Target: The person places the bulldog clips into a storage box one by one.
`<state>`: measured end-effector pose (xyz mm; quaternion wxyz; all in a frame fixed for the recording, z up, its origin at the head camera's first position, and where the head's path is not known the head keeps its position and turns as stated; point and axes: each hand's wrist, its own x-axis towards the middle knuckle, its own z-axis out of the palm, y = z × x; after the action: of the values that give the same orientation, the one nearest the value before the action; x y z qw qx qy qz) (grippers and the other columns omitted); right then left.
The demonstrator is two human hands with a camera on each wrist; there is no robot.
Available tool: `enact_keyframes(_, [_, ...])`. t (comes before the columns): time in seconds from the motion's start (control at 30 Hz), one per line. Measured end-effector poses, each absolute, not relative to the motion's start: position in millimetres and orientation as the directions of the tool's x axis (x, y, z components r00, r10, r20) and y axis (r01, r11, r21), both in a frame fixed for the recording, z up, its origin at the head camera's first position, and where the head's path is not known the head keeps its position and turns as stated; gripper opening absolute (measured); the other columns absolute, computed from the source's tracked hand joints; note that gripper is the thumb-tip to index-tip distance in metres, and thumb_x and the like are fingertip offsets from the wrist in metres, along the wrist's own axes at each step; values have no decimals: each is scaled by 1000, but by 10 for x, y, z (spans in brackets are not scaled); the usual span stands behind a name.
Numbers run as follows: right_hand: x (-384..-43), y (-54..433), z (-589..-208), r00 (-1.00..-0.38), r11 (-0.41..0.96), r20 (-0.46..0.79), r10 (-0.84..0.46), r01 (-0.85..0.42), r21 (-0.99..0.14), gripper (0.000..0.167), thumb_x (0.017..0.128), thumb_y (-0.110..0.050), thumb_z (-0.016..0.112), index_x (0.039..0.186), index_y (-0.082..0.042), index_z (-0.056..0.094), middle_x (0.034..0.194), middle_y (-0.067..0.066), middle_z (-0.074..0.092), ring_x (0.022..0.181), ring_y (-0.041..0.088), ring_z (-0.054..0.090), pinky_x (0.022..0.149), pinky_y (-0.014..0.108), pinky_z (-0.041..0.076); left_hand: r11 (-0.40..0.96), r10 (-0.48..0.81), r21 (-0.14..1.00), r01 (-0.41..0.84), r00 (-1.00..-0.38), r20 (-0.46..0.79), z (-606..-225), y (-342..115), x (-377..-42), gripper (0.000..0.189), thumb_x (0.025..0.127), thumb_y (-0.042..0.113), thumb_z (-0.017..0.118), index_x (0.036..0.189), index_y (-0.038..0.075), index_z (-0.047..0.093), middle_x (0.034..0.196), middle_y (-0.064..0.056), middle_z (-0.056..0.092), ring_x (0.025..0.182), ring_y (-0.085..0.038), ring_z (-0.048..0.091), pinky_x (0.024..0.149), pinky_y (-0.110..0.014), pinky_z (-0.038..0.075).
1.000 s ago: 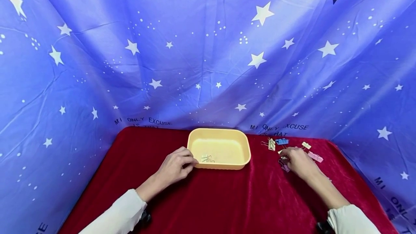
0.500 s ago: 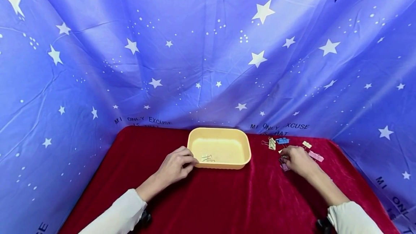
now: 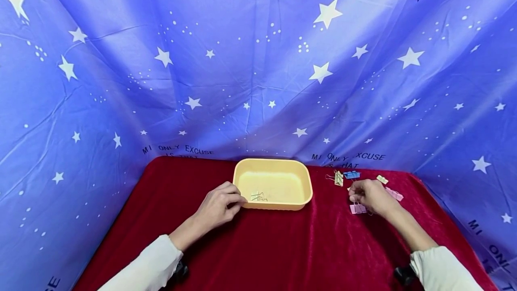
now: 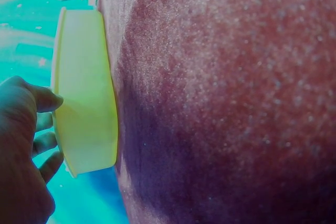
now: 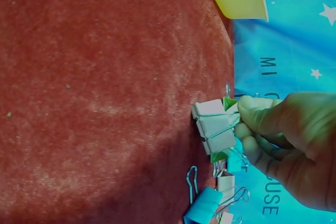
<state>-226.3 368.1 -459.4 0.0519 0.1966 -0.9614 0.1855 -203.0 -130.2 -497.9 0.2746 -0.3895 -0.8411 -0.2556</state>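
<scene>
Left hand (image 3: 220, 205) pinching yellow tray (image 3: 278, 206), right hand (image 3: 369, 195) gripping pink binder clip (image 3: 357, 209), blue clip (image 3: 352, 174) lying farther back.

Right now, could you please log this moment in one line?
left hand: grips yellow rectangular tray | right hand: pinches pink wire-handled binder clip

Bright light washes the starred backdrop (image 3: 250, 75) before you, its print stretched toward the head view's edges, as soft shadow darkens the red surface (image 3: 278, 246) below your right hand (image 3: 373, 196). Your left wrist view shows haze, grain and a cyan cast, with purple shadow pooling low.
</scene>
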Motion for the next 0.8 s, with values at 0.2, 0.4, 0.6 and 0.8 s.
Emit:
enact_keyframes(0.2, [-2278, 3672, -4537, -944, 850, 71, -323, -322, -417, 18, 92, -2, 87, 84, -14, 76, 78, -5, 76, 70, 2, 60, 63, 25, 52, 567, 517, 219, 794, -550, 656, -4977, -1307, -2029, 22, 80, -2, 94, 93, 16, 90, 91, 6, 78, 91, -12, 68, 80, -26, 62])
enact_keyframes(0.4, [-2292, 3656, -4502, -961, 825, -27, -277, -223, -520, 6, 95, 1, 81, 94, -4, 80, 81, 1, 79, 72, 13, 70, 55, 25, 52, 571, 517, 226, 789, -560, 648, -4963, -1308, -2025, 21, 82, 0, 94, 93, 17, 90, 91, 6, 78, 91, -12, 68, 80, -26, 63])
enact_keyframes(0.6, [-2311, 3658, -4462, -960, 784, -91, -263, -158, -600, 8, 96, 4, 78, 102, 8, 81, 85, 10, 81, 75, 16, 72, 59, 26, 57, 570, 518, 242, 785, -573, 635, -4952, -1305, -2022, 22, 82, -1, 93, 94, 17, 90, 92, 6, 78, 92, -13, 68, 81, -27, 63])
enact_keyframes(0.8, [-2348, 3664, -4420, -959, 687, -150, -240, -59, -724, 20, 98, 11, 71, 113, 23, 74, 98, 27, 82, 83, 25, 81, 73, 38, 71, 566, 522, 252, 785, -578, 628, -4941, -1311, -2013, 20, 84, 0, 92, 95, 16, 90, 93, 6, 78, 93, -14, 69, 81, -29, 63])
